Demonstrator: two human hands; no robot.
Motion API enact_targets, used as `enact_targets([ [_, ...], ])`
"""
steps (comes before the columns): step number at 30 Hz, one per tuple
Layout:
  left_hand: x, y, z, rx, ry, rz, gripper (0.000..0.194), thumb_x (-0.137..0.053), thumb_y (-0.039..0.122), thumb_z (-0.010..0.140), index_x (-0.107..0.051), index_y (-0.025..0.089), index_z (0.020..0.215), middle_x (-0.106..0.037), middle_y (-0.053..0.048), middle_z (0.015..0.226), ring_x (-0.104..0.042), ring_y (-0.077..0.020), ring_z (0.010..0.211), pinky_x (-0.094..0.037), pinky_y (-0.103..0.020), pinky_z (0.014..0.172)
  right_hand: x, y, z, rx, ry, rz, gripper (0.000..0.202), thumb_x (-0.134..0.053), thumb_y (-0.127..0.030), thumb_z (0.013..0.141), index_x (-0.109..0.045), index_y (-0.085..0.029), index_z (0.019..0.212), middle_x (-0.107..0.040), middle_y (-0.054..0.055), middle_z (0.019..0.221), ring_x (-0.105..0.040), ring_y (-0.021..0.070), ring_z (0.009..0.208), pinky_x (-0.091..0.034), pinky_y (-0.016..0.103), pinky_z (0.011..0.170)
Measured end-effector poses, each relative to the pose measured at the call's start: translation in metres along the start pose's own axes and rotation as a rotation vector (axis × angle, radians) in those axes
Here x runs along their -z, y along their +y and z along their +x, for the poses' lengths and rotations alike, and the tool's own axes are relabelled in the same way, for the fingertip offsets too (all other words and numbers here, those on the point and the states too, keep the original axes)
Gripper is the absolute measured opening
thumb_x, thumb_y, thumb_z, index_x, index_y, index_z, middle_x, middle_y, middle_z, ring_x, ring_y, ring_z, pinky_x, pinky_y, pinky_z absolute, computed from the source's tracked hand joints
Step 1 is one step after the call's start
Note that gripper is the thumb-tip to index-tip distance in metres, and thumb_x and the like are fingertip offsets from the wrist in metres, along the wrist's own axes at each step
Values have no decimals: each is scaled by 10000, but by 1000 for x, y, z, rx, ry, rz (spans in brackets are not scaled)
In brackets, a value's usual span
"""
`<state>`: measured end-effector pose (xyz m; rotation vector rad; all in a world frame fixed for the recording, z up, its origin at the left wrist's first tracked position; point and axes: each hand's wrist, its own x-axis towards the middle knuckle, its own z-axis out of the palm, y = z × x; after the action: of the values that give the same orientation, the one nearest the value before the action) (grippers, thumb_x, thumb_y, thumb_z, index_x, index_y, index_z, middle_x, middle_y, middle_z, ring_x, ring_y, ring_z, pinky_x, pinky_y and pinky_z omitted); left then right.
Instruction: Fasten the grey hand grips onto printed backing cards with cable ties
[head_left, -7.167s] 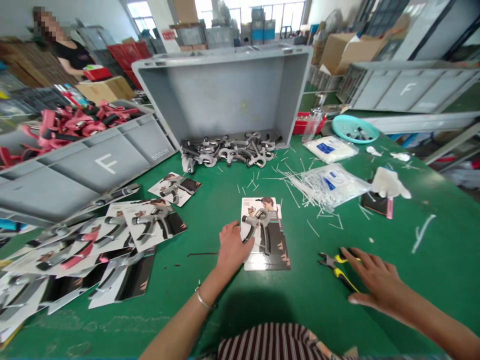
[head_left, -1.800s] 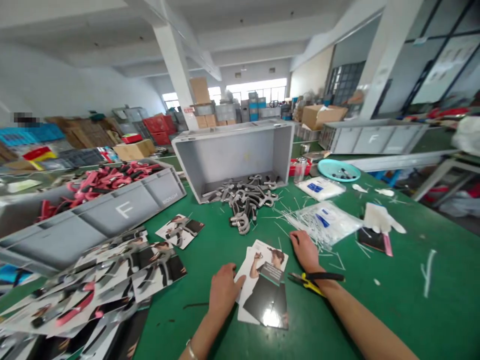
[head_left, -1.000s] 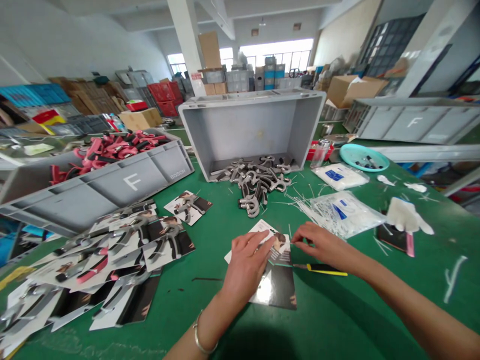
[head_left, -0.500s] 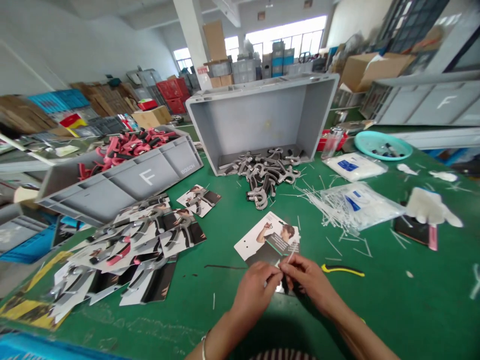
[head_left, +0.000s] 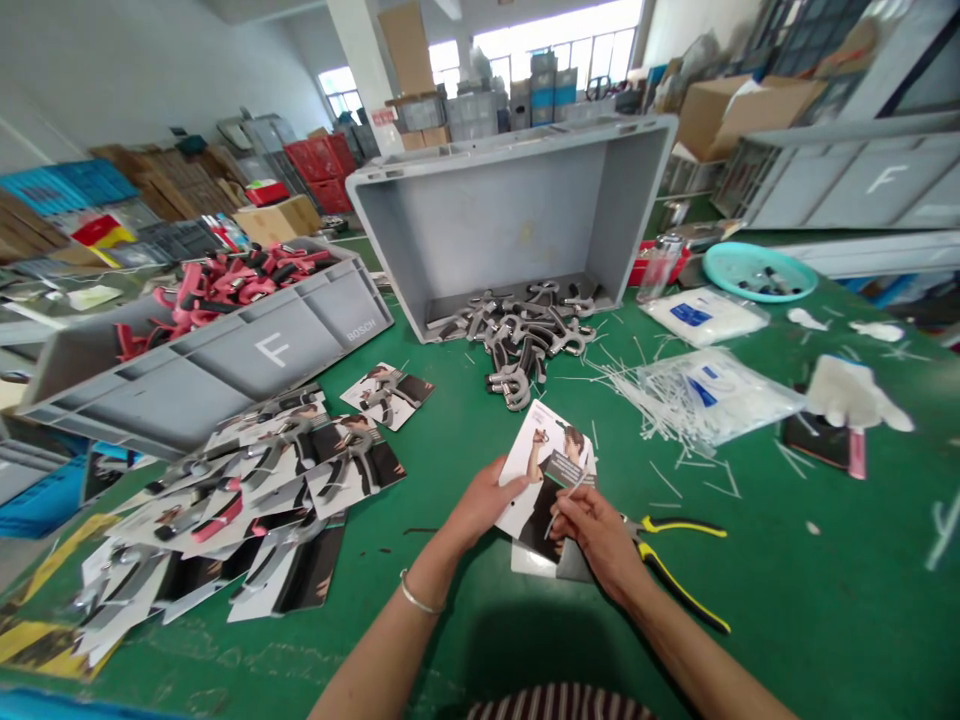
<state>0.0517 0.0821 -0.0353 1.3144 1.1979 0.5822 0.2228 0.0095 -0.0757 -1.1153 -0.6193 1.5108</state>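
Note:
My left hand (head_left: 484,503) grips the left edge of a printed cardboard card (head_left: 522,492), thumb on its face. The card is tilted up from the table. My right hand (head_left: 596,530) pinches a thin white cable tie (head_left: 576,486) over the card's lower right part. Under the held card another card (head_left: 529,562) shows its lower edge on the table. Pliers with yellow-and-black handles (head_left: 686,524) lie spread apart just right of my right hand, their jaws partly hidden behind it.
Cards with grey or pink hand tools (head_left: 225,520) are heaped at left. Behind them stands a grey crate (head_left: 300,345) of pink tools. Loose grey-and-black tools (head_left: 525,345) spill from a tipped crate (head_left: 510,215). Right are cable ties in a bag (head_left: 739,405), a glove (head_left: 851,392) and a turquoise tray (head_left: 806,280).
My left hand has moved from beside my right hand to the card's left edge. The card is now tilted up and turned. More of the pliers shows at right, with both handles visible.

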Motion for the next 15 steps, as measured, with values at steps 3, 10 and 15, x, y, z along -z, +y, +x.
enact_targets([
  [3, -4, 1, -9, 78, -28, -224, 580, -740, 388, 726, -598, 163, 1242, -716, -44, 903, -603, -147, 647, -439, -231, 595, 9, -22, -4, 40, -22, -78, 303, -701, -462, 823, -585, -182, 813, -687, 24, 721, -606, 124, 529, -537, 271, 539],
  [10, -12, 1, -43, 148, -57, -508, 584, -741, 279, 723, -564, 172, 1269, -711, -73, 1002, -634, -158, 690, -457, -219, 595, 13, -60, -5, 502, 124, -506, 174, -626, -394, 905, -625, -223, 936, -709, 47, 831, -696, 194, 701, -586, 336, 696],
  [15, -16, -1, -52, 160, -36, -528, 554, -743, 261, 720, -583, 179, 1244, -718, -56, 966, -619, -140, 653, -449, -210, 582, 10, -48, -7, 672, 57, -898, 154, -555, -347, 955, -654, -229, 963, -714, 50, 877, -702, 197, 761, -554, 328, 751],
])
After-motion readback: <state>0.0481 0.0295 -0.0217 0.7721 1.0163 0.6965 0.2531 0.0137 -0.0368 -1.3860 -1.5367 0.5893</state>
